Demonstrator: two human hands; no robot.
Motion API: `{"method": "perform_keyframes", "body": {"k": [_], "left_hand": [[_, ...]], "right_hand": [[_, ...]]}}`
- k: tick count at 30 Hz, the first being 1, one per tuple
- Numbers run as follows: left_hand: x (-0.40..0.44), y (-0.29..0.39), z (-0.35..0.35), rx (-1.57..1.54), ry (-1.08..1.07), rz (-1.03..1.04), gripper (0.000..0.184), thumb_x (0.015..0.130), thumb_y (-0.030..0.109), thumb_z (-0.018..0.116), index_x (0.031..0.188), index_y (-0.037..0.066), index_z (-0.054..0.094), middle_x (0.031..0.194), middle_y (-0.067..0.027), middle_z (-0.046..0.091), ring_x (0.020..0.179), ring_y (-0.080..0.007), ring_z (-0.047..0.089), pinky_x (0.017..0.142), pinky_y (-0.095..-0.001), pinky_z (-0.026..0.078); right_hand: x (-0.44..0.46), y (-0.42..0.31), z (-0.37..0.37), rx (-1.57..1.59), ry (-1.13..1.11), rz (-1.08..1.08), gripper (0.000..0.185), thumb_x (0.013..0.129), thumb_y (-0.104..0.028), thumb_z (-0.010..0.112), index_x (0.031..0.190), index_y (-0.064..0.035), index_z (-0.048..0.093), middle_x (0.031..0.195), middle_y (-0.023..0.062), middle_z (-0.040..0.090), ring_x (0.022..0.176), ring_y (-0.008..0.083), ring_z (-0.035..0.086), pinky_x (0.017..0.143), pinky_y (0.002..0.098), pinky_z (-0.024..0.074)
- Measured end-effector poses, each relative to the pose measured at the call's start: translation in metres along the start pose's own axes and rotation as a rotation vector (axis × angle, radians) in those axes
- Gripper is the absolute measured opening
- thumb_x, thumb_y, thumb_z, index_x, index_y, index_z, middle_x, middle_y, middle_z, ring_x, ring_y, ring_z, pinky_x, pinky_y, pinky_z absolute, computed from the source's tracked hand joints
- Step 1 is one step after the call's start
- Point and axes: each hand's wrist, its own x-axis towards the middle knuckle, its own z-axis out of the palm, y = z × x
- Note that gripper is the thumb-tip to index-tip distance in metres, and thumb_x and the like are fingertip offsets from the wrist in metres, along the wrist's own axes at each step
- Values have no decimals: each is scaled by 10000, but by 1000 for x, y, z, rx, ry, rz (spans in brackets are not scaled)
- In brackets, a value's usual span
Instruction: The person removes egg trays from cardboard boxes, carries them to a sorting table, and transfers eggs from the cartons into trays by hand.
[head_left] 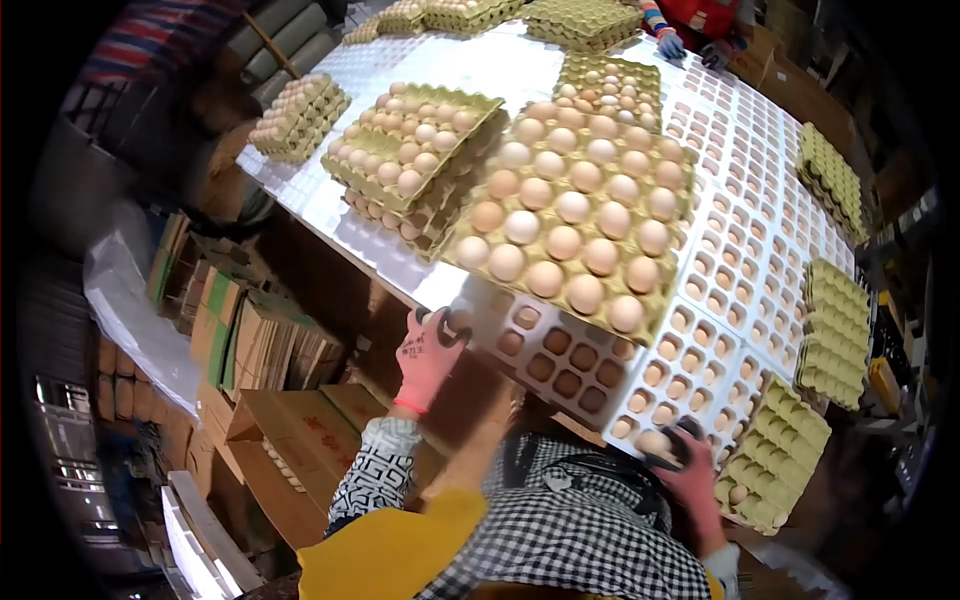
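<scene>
My left hand [432,350], in a pink glove with dark fingertips, is at the table's front edge, left of a large pulp tray of eggs [575,215]; whether its curled fingers hold anything is hidden. My right hand [690,465], gloved alike, has its fingers round an egg [656,445] at the near edge of a white foam tray [690,375] with eggs in its pockets. Right of that hand lies a green pulp tray [775,455] with a single egg in its lower part. Beneath the large egg tray, more foam pockets with eggs show in shadow.
Stacked egg trays [410,150] stand at the table's left. Empty pulp trays [835,330] line the right edge. At the far edge are a co-worker's gloved hands [672,46]. Below left are an open cardboard box [300,440] and flattened cartons [275,340].
</scene>
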Motion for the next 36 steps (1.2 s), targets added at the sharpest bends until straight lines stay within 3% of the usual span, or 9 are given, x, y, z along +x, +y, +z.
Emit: {"method": "perform_keyframes", "body": {"k": [4,6,14,21,24,28,31,34,36], "left_hand": [[40,-45,32,171,-204,77,571,765,358,759,1282,207,568,1299,-180,487,996,-334,635,798,-422,532],[52,-40,17,21,-259,32,564,773,310,750,1293,198,561,1327,-159,471,1052,-331,615,832,-409,529],[95,-91,32,-350,-285,210,495,862,180,644,1343,148,532,1307,-137,512,1083,-299,605,867,-364,520],[117,-143,33,-1696,81,-497,320,924,69,574,1234,-5,591,1141,-108,622,926,-198,639,805,-301,543],[140,-125,10,-1422,296,-435,330,927,42,544,1251,-18,554,1150,-83,595,855,-167,619,778,-288,515],[155,-128,52,-1085,480,-175,410,882,-41,511,1292,-36,498,1248,-120,561,1049,-226,569,940,-334,459],[147,-124,88,-580,159,-5,572,819,52,641,1348,-27,436,1349,-250,412,1259,-413,418,1091,-438,330],[144,-120,90,-483,179,120,653,790,152,706,1354,-16,425,1348,-281,406,1235,-463,411,1071,-484,339],[144,-117,83,-558,268,28,648,754,168,740,1326,25,472,1325,-259,441,1234,-432,428,1045,-468,361]], "right_hand": [[101,-72,159,-365,139,-485,636,667,-398,826,1240,-206,628,1048,52,680,931,274,646,813,356,522],[144,-134,197,-762,145,-589,412,846,-334,624,1236,-202,632,1289,105,561,1111,324,572,857,425,509],[190,-192,259,-597,-179,-483,405,921,-206,514,1318,-124,517,1344,172,470,1259,353,450,1004,430,428],[246,-184,303,-813,-191,-574,522,936,-159,459,1451,-118,383,1520,171,290,1371,351,326,1137,412,306],[239,-209,330,-635,-173,-542,470,839,-185,571,1301,-100,550,1413,156,437,1222,361,469,1075,469,368],[294,-213,326,-660,-15,-1084,404,804,-217,573,1196,-127,609,1341,124,506,1179,379,484,1055,549,355],[284,-199,325,-751,-90,-971,430,869,-316,521,1268,-162,559,1422,145,433,1323,379,360,1148,533,219],[273,-197,314,11,-360,-775,456,891,-344,507,1294,-131,530,1452,154,386,1358,362,316,1173,479,167],[269,-205,292,-694,-138,-1090,488,908,-347,509,1336,-114,501,1446,157,403,1361,350,322,1171,467,178]]}}
